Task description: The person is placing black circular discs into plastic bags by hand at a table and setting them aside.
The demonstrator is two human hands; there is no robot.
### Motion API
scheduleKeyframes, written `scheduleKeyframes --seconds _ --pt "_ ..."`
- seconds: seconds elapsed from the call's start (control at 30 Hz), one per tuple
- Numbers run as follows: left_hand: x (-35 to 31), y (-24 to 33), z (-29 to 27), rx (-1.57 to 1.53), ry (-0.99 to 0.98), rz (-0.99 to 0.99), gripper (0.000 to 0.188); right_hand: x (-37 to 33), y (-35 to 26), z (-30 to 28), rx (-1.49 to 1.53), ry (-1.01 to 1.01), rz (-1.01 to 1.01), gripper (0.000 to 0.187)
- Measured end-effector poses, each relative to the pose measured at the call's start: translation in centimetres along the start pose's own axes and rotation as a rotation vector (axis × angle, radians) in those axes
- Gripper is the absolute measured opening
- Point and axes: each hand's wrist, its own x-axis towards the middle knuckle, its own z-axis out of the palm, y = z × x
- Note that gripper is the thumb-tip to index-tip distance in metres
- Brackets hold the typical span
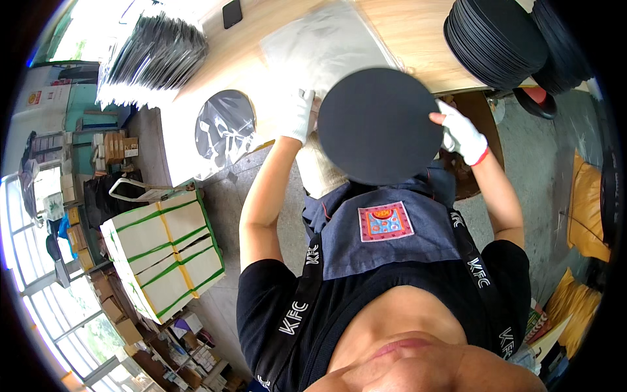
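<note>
A flat black round disc (381, 125) is held up in front of my apron, over the table's near edge. My right hand (464, 136), in a white glove with the thumb bare, grips its right edge. Beside the disc's left edge is my gloved left hand (300, 117), its fingers drawn together by the near end of a stack of clear plastic bags (320, 42). What those fingers hold, if anything, is hidden. To the left, a black disc in a clear bag (225, 124) lies on the table.
At the far left of the wooden table (235, 62) stands a thick pile of bagged black discs (155, 55). Stacks of bare black discs (499, 39) fill the far right. A phone (232, 14) lies at the back. Left on the floor is a white box with green straps (163, 251).
</note>
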Motion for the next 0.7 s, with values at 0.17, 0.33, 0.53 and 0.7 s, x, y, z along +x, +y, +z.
scheduleKeyframes --seconds 0.17,0.33,0.53,0.7 --pt "-0.6 -1.4 -1.4 -0.281 0.130 -0.026 0.022 0.6 5.2 1.0 0.190 0.018 0.173 0.044" --pt "-2.7 -2.7 -0.5 -0.377 0.260 -0.184 0.020 2.6 8.4 1.5 0.246 0.091 -0.063 0.037" --pt "-2.9 2.2 -1.1 -0.617 0.237 -0.100 0.023 6.3 11.6 2.5 0.388 0.347 -0.282 0.029" --pt "-6.5 8.4 -2.0 -0.663 0.470 0.083 0.043 4.8 11.1 4.1 0.300 0.450 -0.414 0.022"
